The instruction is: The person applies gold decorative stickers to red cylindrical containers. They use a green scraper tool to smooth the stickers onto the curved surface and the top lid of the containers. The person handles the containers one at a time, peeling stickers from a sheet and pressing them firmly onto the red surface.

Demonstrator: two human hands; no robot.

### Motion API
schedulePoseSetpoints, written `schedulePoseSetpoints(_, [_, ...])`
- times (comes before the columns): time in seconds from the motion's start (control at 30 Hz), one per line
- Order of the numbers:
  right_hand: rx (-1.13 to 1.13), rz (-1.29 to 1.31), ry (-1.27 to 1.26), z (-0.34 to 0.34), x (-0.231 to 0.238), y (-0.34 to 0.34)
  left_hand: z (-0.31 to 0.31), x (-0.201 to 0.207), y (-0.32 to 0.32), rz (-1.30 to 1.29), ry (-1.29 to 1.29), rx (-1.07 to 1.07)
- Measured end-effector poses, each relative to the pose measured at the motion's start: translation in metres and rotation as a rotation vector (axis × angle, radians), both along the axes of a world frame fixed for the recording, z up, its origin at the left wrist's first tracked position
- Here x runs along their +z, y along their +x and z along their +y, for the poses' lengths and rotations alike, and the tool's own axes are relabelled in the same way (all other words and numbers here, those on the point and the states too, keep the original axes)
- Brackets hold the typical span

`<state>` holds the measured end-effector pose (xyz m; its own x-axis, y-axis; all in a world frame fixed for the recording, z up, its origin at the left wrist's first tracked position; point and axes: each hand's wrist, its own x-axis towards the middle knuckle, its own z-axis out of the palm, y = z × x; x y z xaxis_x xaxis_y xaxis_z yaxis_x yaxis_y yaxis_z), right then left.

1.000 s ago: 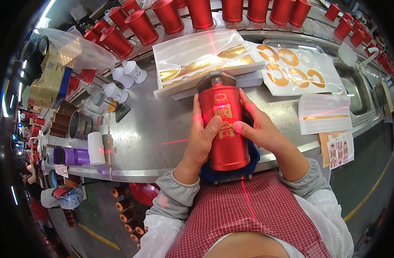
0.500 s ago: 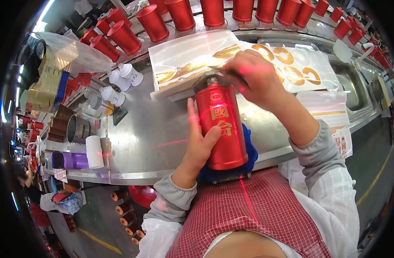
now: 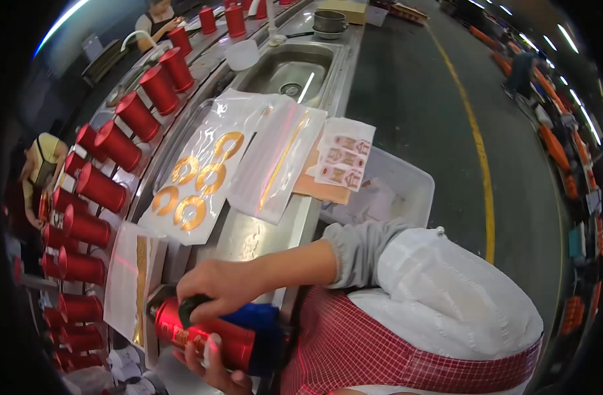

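A red bottle [image 3: 230, 337] with gold lettering lies tilted across the lower left, over a blue cloth [image 3: 256, 317]. My left hand [image 3: 217, 372] cups it from beneath, its fingers curled against the red side. A small dark pad-like piece [image 3: 192, 308] is pinched in my right hand [image 3: 219, 283] and rests on the bottle beside the lettering. That piece's exact kind is hidden by my fingers. A white backing sheet [image 3: 122, 289] with a gold strip lies close to the bottle's upper end. Beyond my right forearm is a clear sheet with several gold ring-shaped stickers [image 3: 211, 178].
Several red bottles [image 3: 84, 227] line the left side. A metal sink [image 3: 295, 66] and a white tub [image 3: 242, 54] are at the back. A sheet of printed labels [image 3: 344, 155] lies at the counter edge, above a white bin [image 3: 413, 191]. Two people work along the line.
The view has swung to the right, bringing the sink, bin and aisle into sight. My right hand has shifted from the bottle's neck to its lettered side. My left hand still holds the bottle.
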<state>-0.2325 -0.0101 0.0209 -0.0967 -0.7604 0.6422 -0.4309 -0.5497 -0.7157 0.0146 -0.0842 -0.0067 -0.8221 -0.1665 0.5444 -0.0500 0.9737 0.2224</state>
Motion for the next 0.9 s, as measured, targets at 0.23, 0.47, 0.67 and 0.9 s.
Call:
schedulePoseSetpoints(0.23, [-0.134, 0.378, -0.162, -0.036, 0.017, 0.034, 0.066, 0.004, -0.022, 0.277, 0.394, 0.349])
schedulePoseSetpoints(0.47, [-0.040, 0.417, 0.224, -0.074, 0.029, 0.050, 0.069, 0.032, -0.020, 0.197, 0.442, 0.385])
schedulePoseSetpoints(0.67, [-0.394, 0.612, -0.119, -0.085, 0.039, 0.027, 0.068, 0.001, -0.022, 0.324, 0.625, 0.349])
schedulePoseSetpoints(0.9, [0.418, 0.078, 0.193, -0.042, 0.023, 0.009, 0.060, -0.018, -0.004, 0.313, 0.667, 0.405])
